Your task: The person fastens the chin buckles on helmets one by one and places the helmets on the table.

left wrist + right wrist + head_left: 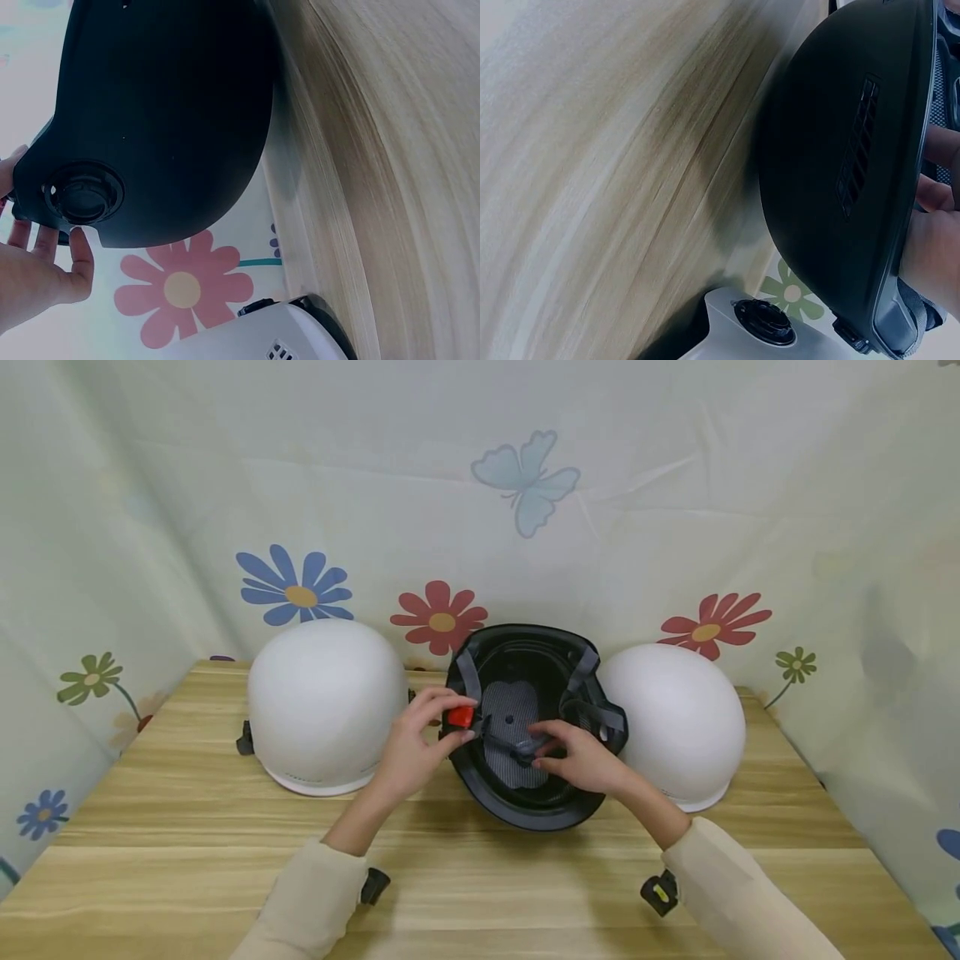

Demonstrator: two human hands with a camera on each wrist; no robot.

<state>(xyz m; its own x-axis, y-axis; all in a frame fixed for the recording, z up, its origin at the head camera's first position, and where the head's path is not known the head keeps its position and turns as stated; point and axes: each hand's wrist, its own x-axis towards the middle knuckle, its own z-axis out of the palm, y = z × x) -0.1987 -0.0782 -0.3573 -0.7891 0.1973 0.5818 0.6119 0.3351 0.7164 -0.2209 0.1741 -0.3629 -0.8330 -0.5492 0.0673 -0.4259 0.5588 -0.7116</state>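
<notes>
A black helmet (517, 817) lies upturned on the table in the head view, its padded inside facing me. At its left edge my left hand (411, 745) pinches a red buckle piece (461, 717) between thumb and fingers. Over the hollow, my right hand (583, 762) holds the dark chin strap (529, 747) with its fingertips. The left wrist view shows the smooth outer shell (180, 112) and a round black fitting (84, 193) just above the left fingers. In the right wrist view, the right fingers reach past the rim beside a slotted vent (859, 150).
White helmets stand dome up on either side, one at the left (326, 693) and one at the right (675, 718), close to the black one. The wooden table (510, 893) ends at a flowered cloth backdrop (645, 460).
</notes>
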